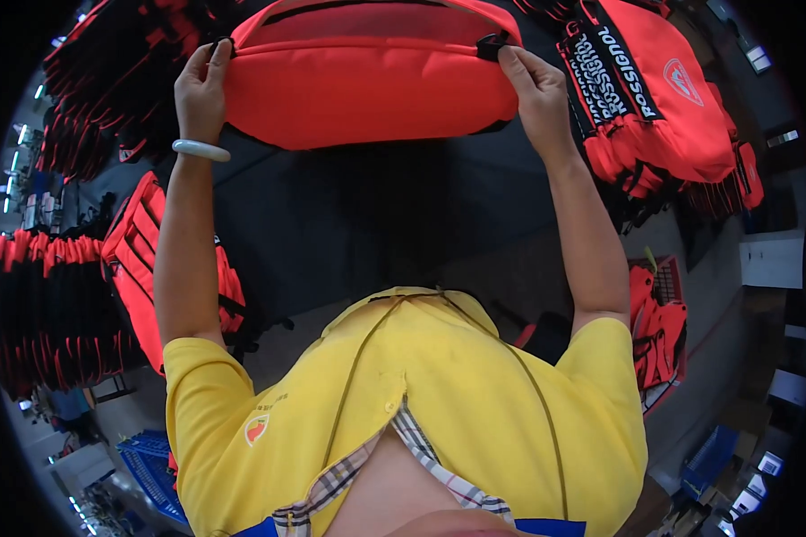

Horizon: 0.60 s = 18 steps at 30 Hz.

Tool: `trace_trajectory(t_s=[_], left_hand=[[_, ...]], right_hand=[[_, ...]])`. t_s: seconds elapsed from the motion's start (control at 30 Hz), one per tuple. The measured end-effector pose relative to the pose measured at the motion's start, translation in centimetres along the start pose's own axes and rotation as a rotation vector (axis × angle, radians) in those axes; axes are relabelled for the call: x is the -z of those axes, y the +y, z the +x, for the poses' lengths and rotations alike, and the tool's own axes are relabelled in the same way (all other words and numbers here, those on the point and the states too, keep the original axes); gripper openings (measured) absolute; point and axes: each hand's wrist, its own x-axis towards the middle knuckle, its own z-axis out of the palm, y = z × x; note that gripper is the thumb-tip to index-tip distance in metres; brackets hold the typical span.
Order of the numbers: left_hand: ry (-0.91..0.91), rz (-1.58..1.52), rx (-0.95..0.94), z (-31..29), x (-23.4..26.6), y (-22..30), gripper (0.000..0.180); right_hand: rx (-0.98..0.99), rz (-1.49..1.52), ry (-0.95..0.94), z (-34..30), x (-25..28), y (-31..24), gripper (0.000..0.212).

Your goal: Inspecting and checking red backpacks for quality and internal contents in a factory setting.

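Note:
A bright red fabric bag (pixel 367 103) with black trim stretches between my two hands at the far side of a dark table (pixel 331 210). My left hand (pixel 202 88), below which a pale bangle circles the wrist, pinches the bag's left end by a small black tab. At the opposite end my right hand (pixel 539 88) grips the corner beside a black tab. A seam or zip line runs across the bag from one hand to the other, and its upper part bows upward to the picture's top edge. The bag's underside is hidden.
Red bags with black straps (pixel 690 125) are piled at the far right. Dark bags with red edging (pixel 107 98) fill the far left. Nearer left are a red bag (pixel 132 255) and a packed row of bags (pixel 54 313). A red basket (pixel 670 285) stands right; a blue crate (pixel 152 470), lower left.

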Motion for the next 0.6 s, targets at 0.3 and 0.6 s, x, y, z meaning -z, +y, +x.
trace_trajectory(t_s=[0.3,0.6], left_hand=[[-0.046,0.315,-0.077,-18.0,7.7,1.4,0.005],[-0.241,0.398,0.725,-37.2,7.4,-6.2,0.014]], right_hand=[[0.442,-0.514,0.015,-14.0,-0.4,3.4,0.019],[-0.169,-0.549,-0.197,-28.0,-0.3,12.0,0.017]])
